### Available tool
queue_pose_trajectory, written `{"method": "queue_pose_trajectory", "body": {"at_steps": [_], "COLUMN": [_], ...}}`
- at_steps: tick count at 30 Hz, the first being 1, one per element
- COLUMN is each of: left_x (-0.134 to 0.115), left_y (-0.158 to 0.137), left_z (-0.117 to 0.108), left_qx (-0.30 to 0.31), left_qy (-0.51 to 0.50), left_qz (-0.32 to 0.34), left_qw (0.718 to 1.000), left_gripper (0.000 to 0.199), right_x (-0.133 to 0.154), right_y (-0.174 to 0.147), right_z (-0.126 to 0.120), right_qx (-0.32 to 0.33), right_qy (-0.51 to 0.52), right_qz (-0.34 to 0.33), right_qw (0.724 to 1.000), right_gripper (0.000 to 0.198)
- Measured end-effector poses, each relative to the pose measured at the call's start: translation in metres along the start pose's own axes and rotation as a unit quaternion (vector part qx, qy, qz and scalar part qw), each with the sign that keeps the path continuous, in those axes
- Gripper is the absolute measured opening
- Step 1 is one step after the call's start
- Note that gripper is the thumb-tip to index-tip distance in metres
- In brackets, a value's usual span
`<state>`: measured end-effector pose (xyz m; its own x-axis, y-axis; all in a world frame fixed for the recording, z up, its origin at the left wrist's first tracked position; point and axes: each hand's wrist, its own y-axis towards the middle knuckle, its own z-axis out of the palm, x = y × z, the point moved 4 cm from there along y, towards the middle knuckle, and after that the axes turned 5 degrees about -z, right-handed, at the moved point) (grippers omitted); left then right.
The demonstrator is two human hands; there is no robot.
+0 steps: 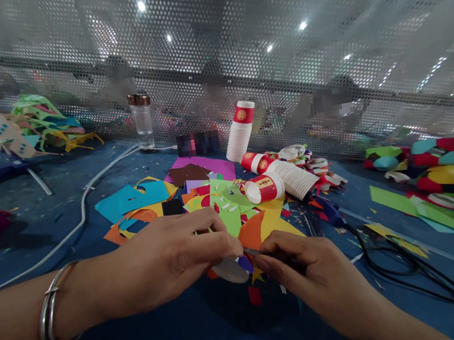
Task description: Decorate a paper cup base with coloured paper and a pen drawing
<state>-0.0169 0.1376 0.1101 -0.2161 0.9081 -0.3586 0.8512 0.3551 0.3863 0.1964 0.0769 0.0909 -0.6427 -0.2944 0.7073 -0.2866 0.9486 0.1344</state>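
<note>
My left hand [180, 253], with a silver bangle at the wrist, is closed, its fingertips pinched together. A pale rounded piece [232, 271] shows just under these fingers and appears to be held by them. Close beside it, my right hand [308, 266] pinches a thin greyish sliver [251, 252] between thumb and forefinger; its far end meets the left fingertips. What it is cannot be made out. Orange paper [251, 231] and a small yellow star-shaped scrap [257, 274] lie right around the fingertips. A red paper square [255, 296] sits below them.
Colored paper offcuts [132, 200] cover the middle. Behind them are stacked paper cups [240, 133], a tipped cup [264, 188] and a clear bottle [142, 120]. A white cable [84, 199] runs left, black cables [400, 268] right. A perforated metal screen [204, 34] stands behind.
</note>
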Motion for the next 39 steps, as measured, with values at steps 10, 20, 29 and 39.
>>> {"method": "queue_pose_trajectory", "body": {"at_steps": [10,20,29,39], "left_x": [-0.002,0.047,0.057,0.055], "left_y": [0.000,0.000,0.006,0.018], "left_z": [0.001,-0.010,0.012,0.025], "left_qx": [0.006,-0.014,0.046,0.064], "left_qy": [-0.011,-0.186,-0.202,-0.273], "left_qz": [-0.003,-0.217,-0.286,-0.289], "left_qw": [1.000,0.958,0.936,0.915], "left_gripper": [0.031,0.038,0.038,0.031], "right_x": [-0.001,-0.014,-0.032,-0.040], "right_y": [0.001,0.002,0.014,0.021], "right_z": [0.001,-0.019,-0.013,-0.009], "right_qx": [0.000,-0.100,-0.087,-0.092], "right_qy": [-0.002,0.033,0.005,0.015], "right_qz": [-0.002,0.055,0.080,0.075], "right_qw": [1.000,0.993,0.993,0.993], "right_gripper": [0.041,0.045,0.039,0.029]}}
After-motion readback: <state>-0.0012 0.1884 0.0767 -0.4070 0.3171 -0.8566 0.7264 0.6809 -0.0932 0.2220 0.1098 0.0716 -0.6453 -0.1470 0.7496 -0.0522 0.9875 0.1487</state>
